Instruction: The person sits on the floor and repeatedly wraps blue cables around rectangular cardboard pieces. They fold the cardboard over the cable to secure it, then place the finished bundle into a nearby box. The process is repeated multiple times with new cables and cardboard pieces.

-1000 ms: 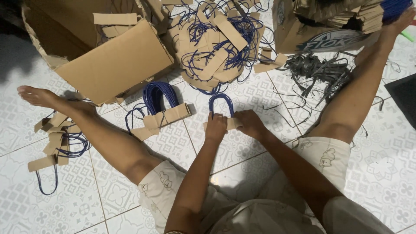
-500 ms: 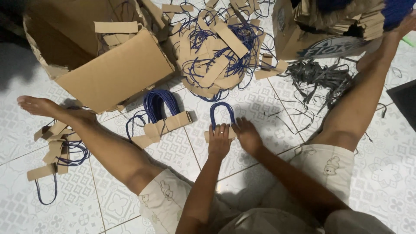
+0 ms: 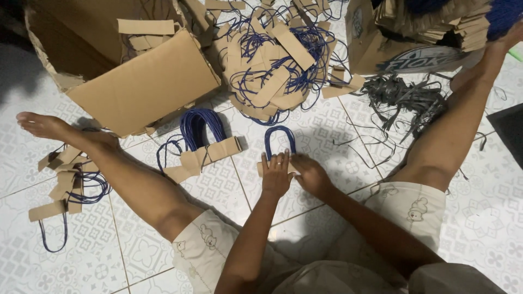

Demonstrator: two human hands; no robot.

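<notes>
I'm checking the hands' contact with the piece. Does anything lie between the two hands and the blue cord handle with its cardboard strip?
Nothing visible does. The left hand and right hand both rest directly on the cardboard strip of the blue cord handle, flat on the tiled floor.

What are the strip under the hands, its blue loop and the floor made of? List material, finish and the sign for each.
Strip: looks like brown paperboard, matte; flat, same tan as the box.
Blue loop: probably cord or twisted paper rope, dull; it holds a thin arch.
Floor: likely ceramic tile, slightly glossy; grout lines and repeated printed pattern.
Both hands press the strip.
</notes>
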